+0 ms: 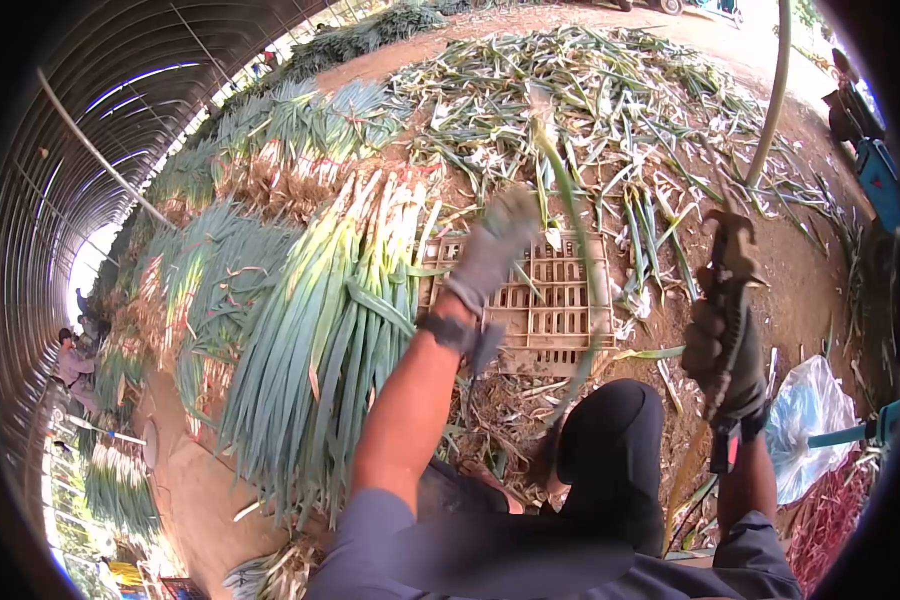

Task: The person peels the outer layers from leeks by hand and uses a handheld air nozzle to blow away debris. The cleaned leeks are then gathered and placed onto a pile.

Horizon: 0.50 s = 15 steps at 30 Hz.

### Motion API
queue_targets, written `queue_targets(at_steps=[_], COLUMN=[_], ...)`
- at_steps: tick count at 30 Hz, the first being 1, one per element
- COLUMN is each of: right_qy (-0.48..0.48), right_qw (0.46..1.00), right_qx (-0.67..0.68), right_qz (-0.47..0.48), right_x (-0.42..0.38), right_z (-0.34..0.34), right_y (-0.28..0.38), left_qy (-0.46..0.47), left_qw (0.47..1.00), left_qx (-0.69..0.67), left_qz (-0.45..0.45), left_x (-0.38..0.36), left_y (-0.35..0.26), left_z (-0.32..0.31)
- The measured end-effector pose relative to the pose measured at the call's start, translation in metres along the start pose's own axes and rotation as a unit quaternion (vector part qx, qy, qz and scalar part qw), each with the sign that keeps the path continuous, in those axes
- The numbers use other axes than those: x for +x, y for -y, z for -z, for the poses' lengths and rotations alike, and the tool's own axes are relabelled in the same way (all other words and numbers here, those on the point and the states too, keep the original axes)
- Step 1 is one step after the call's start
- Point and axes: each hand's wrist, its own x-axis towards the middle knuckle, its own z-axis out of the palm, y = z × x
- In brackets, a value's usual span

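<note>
My left hand (505, 235), in a grey glove, is raised over the upper left of a tan plastic crate (545, 310); its fingers are smeared by motion. Just right of it, a blurred green stalk (570, 215) hangs in the air, and whether the hand touches it is unclear. On the right, my right hand (725, 355), in a dark glove, is closed round a long, brown, jagged object (735, 260) that I cannot identify. Left of the crate lies a big pile of long green onions (340, 300), white ends towards the top.
Loose leaves and trimmings (590, 100) cover the ground beyond the crate. More onion bundles (230, 260) lie to the left. A clear plastic bag (810, 420) and red netting (835, 520) are at the right. A curved pole (775, 100) rises at upper right. Another person (73, 365) is far left.
</note>
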Motion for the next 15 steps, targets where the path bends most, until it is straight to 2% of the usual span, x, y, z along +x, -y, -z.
queue_targets(at_steps=[1,2,4,6,7,8,9,10,11,12,13,14,15], right_qy=[-0.009,-0.017,0.002,-0.099,-0.085,-0.073,-0.090,-0.104,-0.100,-0.097,-0.002,0.044,0.091], right_qw=[1.000,0.999,0.991,0.966,0.955,0.942,0.942,0.931,0.936,0.941,0.954,0.935,0.910], right_qx=[-0.015,-0.031,-0.001,-0.100,-0.121,-0.143,-0.103,-0.179,-0.161,-0.143,-0.193,-0.273,-0.301], right_qz=[-0.014,-0.029,-0.130,-0.216,-0.255,-0.296,-0.307,-0.299,-0.295,-0.290,-0.231,-0.220,-0.271], right_x=[-0.001,0.003,0.004,0.001,0.000,-0.002,-0.010,-0.023,-0.030,-0.040,-0.055,-0.062,-0.070], right_z=[-0.005,-0.006,0.003,0.014,0.016,0.017,0.021,0.004,0.003,0.005,0.016,0.033,0.049], right_y=[-0.010,-0.021,-0.052,-0.093,-0.111,-0.129,-0.147,-0.153,-0.163,-0.174,-0.187,-0.194,-0.190], left_qy=[-0.041,-0.042,0.075,0.146,0.132,0.110,0.128,0.093,0.039,0.008,0.007,0.012,-0.013], left_qw=[0.997,0.995,0.989,0.977,0.983,0.993,0.991,0.991,0.972,0.897,0.948,0.989,0.998], left_qx=[-0.033,-0.064,-0.122,-0.132,-0.110,-0.022,-0.050,0.064,0.181,0.365,0.283,0.144,-0.001], left_qz=[-0.063,-0.068,0.030,0.086,0.061,0.042,0.009,-0.074,-0.146,-0.248,-0.144,-0.042,0.056], left_x=[0.008,0.009,-0.012,-0.064,-0.099,-0.120,-0.147,-0.162,-0.177,-0.190,-0.205,-0.212,-0.220], left_y=[-0.006,-0.010,-0.006,0.018,0.034,0.044,0.049,0.069,0.090,0.099,0.099,0.094,0.088], left_z=[0.009,0.017,0.012,-0.014,-0.030,-0.038,-0.041,-0.039,-0.037,-0.033,-0.034,-0.036,-0.039])
